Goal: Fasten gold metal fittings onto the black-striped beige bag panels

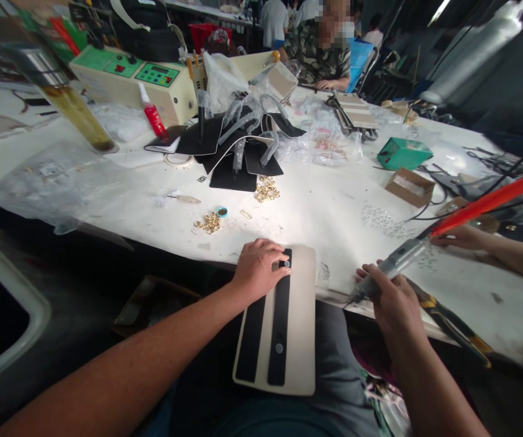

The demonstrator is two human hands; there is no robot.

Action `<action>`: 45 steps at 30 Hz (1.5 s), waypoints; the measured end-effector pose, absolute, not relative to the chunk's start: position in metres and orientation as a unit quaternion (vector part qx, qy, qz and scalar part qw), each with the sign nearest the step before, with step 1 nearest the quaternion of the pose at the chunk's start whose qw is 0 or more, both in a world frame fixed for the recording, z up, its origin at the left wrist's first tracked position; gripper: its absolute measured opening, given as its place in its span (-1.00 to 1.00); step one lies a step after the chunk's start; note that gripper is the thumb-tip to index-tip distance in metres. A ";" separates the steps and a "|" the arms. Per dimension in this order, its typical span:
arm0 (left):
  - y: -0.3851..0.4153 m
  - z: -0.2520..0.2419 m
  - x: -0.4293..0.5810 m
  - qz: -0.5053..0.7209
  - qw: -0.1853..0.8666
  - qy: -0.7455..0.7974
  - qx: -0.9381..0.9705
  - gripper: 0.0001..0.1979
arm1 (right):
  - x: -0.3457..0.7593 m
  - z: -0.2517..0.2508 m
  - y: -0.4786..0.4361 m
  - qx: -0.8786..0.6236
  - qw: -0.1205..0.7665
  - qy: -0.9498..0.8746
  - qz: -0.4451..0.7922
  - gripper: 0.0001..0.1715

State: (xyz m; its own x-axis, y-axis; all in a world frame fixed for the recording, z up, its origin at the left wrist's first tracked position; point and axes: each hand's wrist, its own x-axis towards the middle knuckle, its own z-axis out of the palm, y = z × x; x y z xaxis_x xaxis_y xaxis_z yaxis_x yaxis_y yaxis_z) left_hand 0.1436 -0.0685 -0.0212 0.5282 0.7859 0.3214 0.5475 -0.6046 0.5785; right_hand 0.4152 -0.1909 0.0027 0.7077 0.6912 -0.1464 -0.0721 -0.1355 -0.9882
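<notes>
A beige panel point(302, 315) with two black strips point(281, 315) lies across my lap, its far end against the table edge. Round metal fittings sit near both ends of the right strip. My left hand point(259, 270) grips the panel's far left part, thumb and fingertips close around the upper fitting point(287, 263). In my right hand point(393, 297) is a grey powered screwdriver point(400, 258), held to the right of the panel. Its thin tip points down and left, apart from the panel. A red hose or cord runs from its rear.
Pliers point(457, 331) lie beside my right hand. Another person's hand point(464, 238) is near small silver parts point(386, 220). Gold rings point(209, 223), a teal-rimmed cap point(222, 212) and black pieces point(233, 176) lie ahead. A glass bottle point(77, 115) stands left.
</notes>
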 end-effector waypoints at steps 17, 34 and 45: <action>-0.065 -0.020 0.142 0.261 0.218 0.390 0.856 -0.79 | 0.299 0.039 -0.103 -0.457 0.657 -0.450 0.396 -0.70; -0.064 -0.021 0.141 0.255 0.231 0.390 0.854 -0.82 | 0.299 0.021 -0.096 -0.451 0.649 -0.465 0.398 -0.81; -0.068 -0.023 0.139 0.263 0.218 0.375 0.862 -0.83 | 0.302 0.020 -0.094 -0.464 0.616 -0.503 0.391 -0.80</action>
State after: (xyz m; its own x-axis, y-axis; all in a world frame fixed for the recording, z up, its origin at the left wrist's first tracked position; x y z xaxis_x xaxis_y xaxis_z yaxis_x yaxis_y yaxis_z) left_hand 0.1392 -0.0676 -0.0233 0.5799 0.7611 0.2906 0.5320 -0.6239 0.5725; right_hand 0.3023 -0.0944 0.0199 0.1887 0.9481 0.2558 -0.0147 0.2632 -0.9646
